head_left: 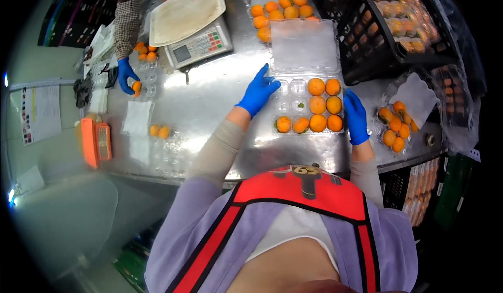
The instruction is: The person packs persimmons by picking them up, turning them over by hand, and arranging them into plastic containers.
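A clear plastic tray with round cups lies on the metal table before me, its lid folded open at the far side. Orange fruits fill its two right columns and the near row; the cups at the upper left hold no fruit, and one has a small green leaf. At the tray's left upper edge is my left hand, blue-gloved, fingers apart, holding nothing. My right hand, also blue-gloved, rests along the tray's right side with its fingers extended and nothing visible in it.
A scale stands at the back. A black crate of packed fruit is at the back right, with loose fruits nearer. On the left, a co-worker's gloved hand touches a fruit. An orange device is at the left edge.
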